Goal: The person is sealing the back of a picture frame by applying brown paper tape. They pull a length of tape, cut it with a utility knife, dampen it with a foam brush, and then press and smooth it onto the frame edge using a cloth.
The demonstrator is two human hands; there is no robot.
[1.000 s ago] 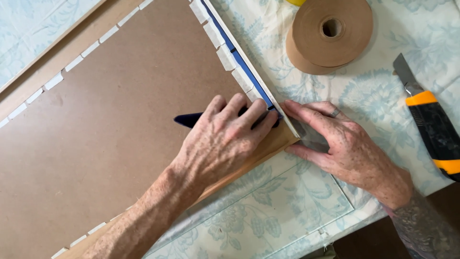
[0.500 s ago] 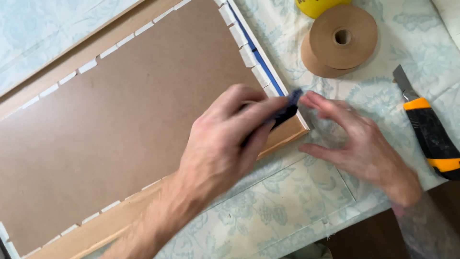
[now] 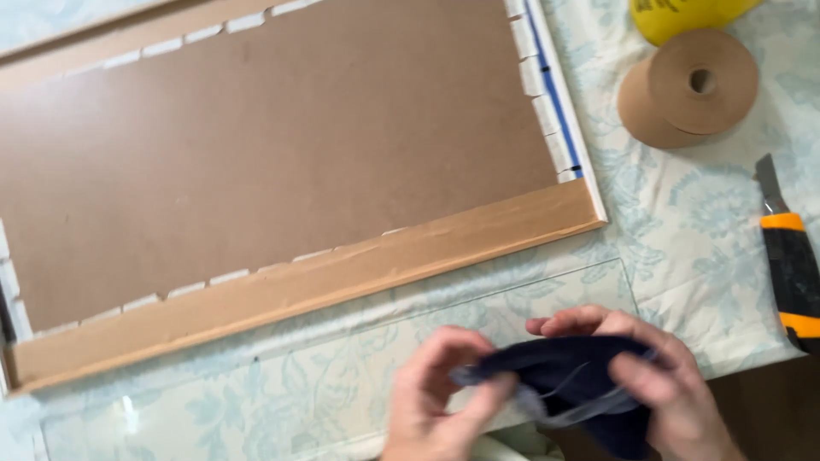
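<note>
Both hands are at the bottom edge of the head view, holding a dark navy cloth (image 3: 568, 376) between them. My left hand (image 3: 440, 397) pinches its left end. My right hand (image 3: 649, 384) grips its right side, with pale threads trailing off it. Above them lies the back of a picture frame: a brown backing board (image 3: 282, 145) with white tape pieces along its edges and a strip of brown paper tape (image 3: 325, 286) along the near edge. Neither hand touches the frame.
A sheet of clear glass (image 3: 342, 376) lies on the floral tablecloth under my hands. A roll of brown paper tape (image 3: 692, 85) sits at the upper right beside a yellow object (image 3: 683, 15). A yellow and black utility knife (image 3: 790, 260) lies at the right edge.
Both hands have left the frame's right corner and drawn back toward me with the dark cloth. The view has shifted, showing more of the frame's near edge.
</note>
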